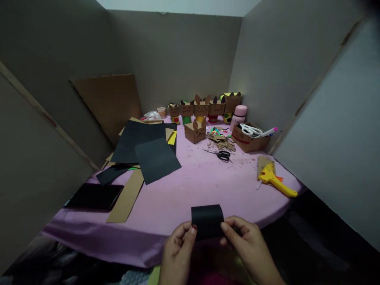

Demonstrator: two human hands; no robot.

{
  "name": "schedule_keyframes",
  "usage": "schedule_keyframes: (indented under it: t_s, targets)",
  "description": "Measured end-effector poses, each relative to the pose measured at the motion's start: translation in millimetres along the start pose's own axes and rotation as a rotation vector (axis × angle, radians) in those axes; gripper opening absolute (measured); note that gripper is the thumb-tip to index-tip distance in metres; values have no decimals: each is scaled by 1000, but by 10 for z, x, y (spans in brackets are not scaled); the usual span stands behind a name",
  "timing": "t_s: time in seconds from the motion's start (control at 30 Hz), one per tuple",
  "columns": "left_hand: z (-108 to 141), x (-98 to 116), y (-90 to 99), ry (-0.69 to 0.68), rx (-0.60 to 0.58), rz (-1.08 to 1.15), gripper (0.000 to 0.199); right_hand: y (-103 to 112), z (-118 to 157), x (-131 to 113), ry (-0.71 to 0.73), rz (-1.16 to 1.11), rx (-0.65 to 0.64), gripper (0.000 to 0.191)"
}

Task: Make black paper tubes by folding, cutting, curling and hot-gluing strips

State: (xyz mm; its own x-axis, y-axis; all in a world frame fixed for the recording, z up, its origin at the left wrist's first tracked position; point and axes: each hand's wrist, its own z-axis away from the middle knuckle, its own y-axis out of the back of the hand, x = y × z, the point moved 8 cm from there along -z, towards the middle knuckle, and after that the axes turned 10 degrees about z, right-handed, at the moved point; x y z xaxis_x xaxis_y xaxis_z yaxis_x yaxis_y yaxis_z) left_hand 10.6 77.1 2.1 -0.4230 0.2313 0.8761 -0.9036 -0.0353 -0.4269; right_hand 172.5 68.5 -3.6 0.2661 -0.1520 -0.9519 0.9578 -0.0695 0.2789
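Note:
A small piece of black paper point(207, 221), bent over in a curve along its top, is held up at the near edge of the table. My left hand point(179, 247) pinches its left edge, thumb in front. On the opposite edge, my right hand point(245, 241) grips the paper between thumb and fingers. Both hands are closed on it, and the fingers behind the sheet are partly hidden. Farther back on the pink cloth lie black-handled scissors point(219, 154) and a cardboard box with a cat face and ears point(195, 131).
Black paper sheets point(157, 160), a cardboard strip point(126, 198) and a dark tablet-like device point(93, 196) lie left. A yellow glue gun point(276, 181) rests right, near a box of tools point(251, 140). Cardboard scraps point(221, 142), animal-faced figures point(202, 107) and a pink flask point(238, 117) stand behind.

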Motion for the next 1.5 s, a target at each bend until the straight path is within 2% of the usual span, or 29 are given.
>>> schedule_keyframes:
  t_s: [0.1, 0.2, 0.53, 0.67, 0.77, 1.03, 1.17, 1.33, 1.5]
  targets:
    - [-32, -22, 32, 25, 0, 17, 29, -39, -27, 56, -71, -109, -48, 33]
    - [-48, -8, 70, 2, 15, -26, 31, -35, -48, 52, -75, -142, -50, 34]
    - [1, 172, 118, -293, 3, -544, 29, -7, 15, 42, -42, -78, -4, 34]
    - [-4, 184, 155, -337, 12, -612, 28, -17, 13, 8, -9, -69, 16, 33]
    - [-31, 173, 173, -308, 23, -553, 26, -7, 5, -21, -10, -73, 26, 34]
    - [-121, 82, 133, -79, 53, -212, 26, 10, -41, -37, -59, -180, 5, 34]
    - [-143, -10, 189, -41, 66, -184, 26, 3, -65, -15, -71, -185, -12, 35]
    - [-153, -71, 198, -9, 62, -171, 28, 42, -37, -83, -2, -141, 20, 32]
    - [-94, -47, 138, 31, 143, -84, 31, 40, -17, -107, 5, -163, 23, 32]
